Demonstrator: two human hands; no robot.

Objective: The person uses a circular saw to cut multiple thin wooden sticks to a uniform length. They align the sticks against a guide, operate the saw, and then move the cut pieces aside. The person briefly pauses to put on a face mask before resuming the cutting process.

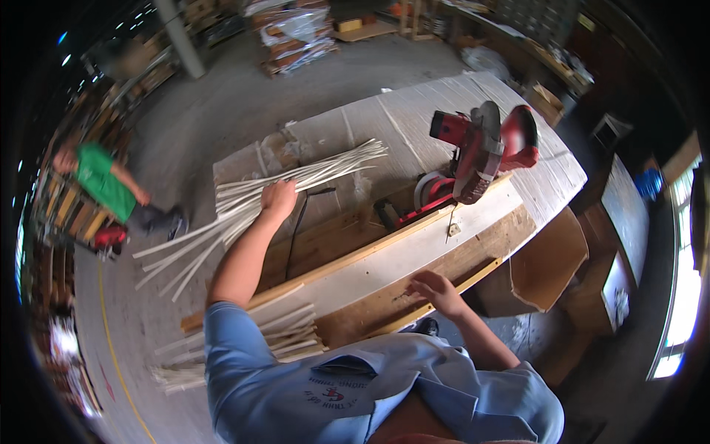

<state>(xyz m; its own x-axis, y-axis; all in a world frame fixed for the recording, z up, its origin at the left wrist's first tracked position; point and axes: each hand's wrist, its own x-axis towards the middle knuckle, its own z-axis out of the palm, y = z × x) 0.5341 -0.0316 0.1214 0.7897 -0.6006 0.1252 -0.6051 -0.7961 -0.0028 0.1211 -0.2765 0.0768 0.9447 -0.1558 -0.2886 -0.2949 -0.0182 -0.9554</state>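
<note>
Clasping pale strips (336, 167), the left grip (279, 198) is holding them over the tabletop (421, 115); the right grip (435, 290) is hovering, half open and empty, near the white board (355, 280).

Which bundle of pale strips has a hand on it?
The far bundle, with the left hand on it; the near bundle, beside the blue shirt, has none.

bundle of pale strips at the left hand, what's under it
Pale tabletop shows around the right end of the bundle; its left ends fan out over the floor. Whatever lies directly beneath it, or under the left hand, is covered.
</note>
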